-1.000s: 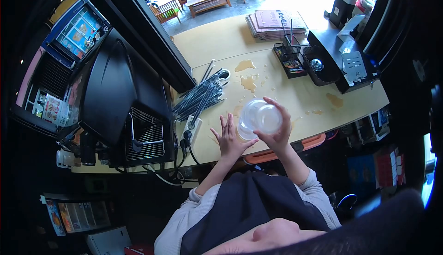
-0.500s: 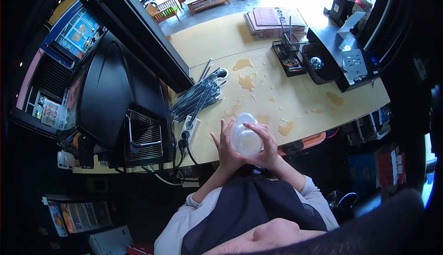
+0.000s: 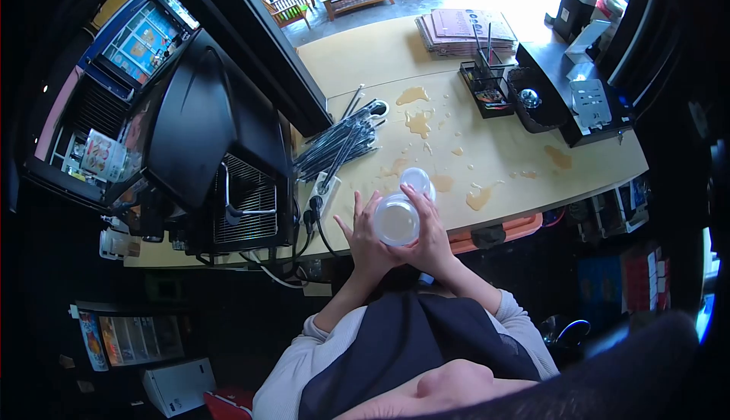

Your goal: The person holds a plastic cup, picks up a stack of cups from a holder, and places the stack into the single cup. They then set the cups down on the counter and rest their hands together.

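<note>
A clear plastic cup (image 3: 396, 221) is held between my two hands over the front edge of the wooden counter (image 3: 502, 146). My left hand (image 3: 367, 230) presses on its left side, with some fingers spread outward. My right hand (image 3: 427, 226) wraps the right side. Just beyond the cup, near my right fingertips, is a round translucent lid or second cup (image 3: 415, 182); whether it is joined to the cup I cannot tell. Brownish puddles (image 3: 417, 122) lie on the counter beyond my hands.
Plastic-wrapped straws (image 3: 338, 146) and a power strip (image 3: 325, 192) lie left of the hands, beside a black machine (image 3: 205, 131). Toward the back right are stacked cardboard sheets (image 3: 464, 32), a black organizer (image 3: 487, 89) and a black basket (image 3: 532, 104). An orange tray (image 3: 521, 227) sits below the counter edge.
The cup has tilted, so its round opening shows more fully, and sits slightly left. The view has shifted, with the counter items appearing further right.
</note>
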The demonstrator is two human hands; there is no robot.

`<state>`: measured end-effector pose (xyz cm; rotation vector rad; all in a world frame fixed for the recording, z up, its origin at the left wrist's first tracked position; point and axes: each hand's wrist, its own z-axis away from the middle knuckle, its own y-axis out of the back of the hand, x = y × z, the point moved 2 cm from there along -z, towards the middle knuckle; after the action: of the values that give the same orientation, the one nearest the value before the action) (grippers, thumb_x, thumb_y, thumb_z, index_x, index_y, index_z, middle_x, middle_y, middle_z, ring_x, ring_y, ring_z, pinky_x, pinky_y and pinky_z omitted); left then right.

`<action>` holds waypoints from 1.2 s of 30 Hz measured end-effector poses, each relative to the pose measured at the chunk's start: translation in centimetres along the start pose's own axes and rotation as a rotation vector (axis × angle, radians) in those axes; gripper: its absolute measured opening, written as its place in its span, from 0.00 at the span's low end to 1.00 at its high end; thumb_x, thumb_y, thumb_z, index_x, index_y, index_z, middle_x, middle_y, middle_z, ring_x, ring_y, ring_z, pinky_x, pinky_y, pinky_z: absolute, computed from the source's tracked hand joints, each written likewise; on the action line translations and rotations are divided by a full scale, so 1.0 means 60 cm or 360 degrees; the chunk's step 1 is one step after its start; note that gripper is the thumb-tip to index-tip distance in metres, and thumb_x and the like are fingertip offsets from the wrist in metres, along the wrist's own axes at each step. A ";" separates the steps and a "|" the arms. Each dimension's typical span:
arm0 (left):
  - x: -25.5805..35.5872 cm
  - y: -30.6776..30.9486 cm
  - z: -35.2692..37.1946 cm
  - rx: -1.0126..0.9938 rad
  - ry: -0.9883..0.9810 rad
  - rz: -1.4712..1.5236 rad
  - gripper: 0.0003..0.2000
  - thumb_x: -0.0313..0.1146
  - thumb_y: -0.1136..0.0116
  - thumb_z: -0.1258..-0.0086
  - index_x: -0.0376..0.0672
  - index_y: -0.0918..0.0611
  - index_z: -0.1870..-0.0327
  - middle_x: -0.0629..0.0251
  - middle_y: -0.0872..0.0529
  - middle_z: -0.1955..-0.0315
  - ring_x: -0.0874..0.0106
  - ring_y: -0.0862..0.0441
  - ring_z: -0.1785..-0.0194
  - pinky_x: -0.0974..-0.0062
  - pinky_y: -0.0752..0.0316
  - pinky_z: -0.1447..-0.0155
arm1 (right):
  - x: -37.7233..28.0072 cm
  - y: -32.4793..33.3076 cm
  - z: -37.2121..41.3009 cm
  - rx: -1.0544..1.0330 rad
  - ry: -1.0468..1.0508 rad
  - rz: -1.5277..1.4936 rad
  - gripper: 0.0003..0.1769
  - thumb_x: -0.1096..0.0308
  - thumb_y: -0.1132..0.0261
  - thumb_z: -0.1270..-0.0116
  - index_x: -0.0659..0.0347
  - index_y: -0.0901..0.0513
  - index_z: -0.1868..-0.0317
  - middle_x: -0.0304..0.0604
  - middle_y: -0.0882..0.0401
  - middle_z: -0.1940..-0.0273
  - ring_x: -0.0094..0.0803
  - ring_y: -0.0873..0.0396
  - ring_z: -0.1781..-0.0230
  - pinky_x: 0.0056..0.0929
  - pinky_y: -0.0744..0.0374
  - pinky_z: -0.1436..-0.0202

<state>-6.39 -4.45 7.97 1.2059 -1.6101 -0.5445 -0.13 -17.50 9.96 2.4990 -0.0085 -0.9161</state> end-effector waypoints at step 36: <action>-0.021 0.386 0.832 0.0251 0.1713 -0.0612 0.34 0.38 0.31 0.45 0.47 0.28 0.33 0.59 0.25 0.34 0.56 0.33 0.28 0.14 0.59 0.36 | -0.617 -0.306 0.408 -0.1379 0.0453 -0.1091 0.50 0.61 0.23 0.46 0.67 0.42 0.29 0.58 0.33 0.34 0.55 0.32 0.34 0.46 0.31 0.30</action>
<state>-61.42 -4.23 6.63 1.5522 -0.5122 0.0517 -46.67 -5.71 8.24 1.7584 1.1353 -0.5815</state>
